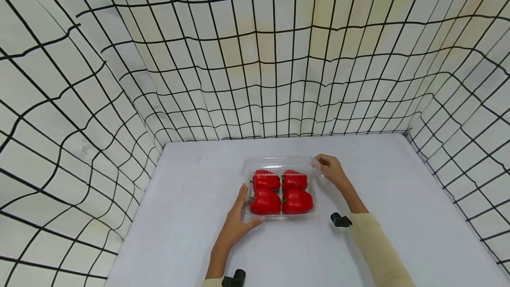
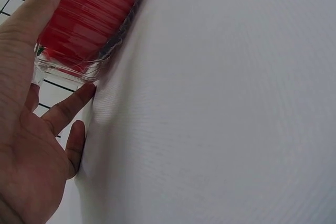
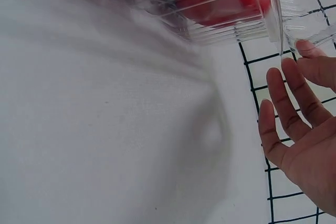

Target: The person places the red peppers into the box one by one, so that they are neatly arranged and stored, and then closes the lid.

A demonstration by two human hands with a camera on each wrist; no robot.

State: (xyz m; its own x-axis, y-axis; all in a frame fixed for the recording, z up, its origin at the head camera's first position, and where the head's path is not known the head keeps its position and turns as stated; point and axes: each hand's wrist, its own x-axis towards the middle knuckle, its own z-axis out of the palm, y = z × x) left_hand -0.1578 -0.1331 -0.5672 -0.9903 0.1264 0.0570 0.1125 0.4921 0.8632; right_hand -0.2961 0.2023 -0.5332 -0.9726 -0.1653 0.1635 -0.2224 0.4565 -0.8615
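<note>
A clear plastic clamshell container (image 1: pixel 315 203) holds several red bell peppers (image 1: pixel 297 201) with green stems. Its transparent lid (image 1: pixel 279 161) stands raised at the back. My left hand (image 1: pixel 236 225) rests against the near left corner, fingers along the left side and thumb at the front edge. In the left wrist view, the left hand (image 2: pixel 37 150) has its fingers spread, with the thumb over the container wall. At the back right, my right hand (image 1: pixel 331 169) pinches the lid's edge. The right wrist view shows the right hand's (image 3: pixel 304 124) thumb and index finger on the lid's plastic edge, other fingers extended.
A white cloth-covered table (image 1: pixel 179 198) lies under the container. Black grid netting (image 1: pixel 263 61) over white walls encloses the back and both sides. Black wrist devices (image 1: pixel 341 220) sit at both sleeve cuffs.
</note>
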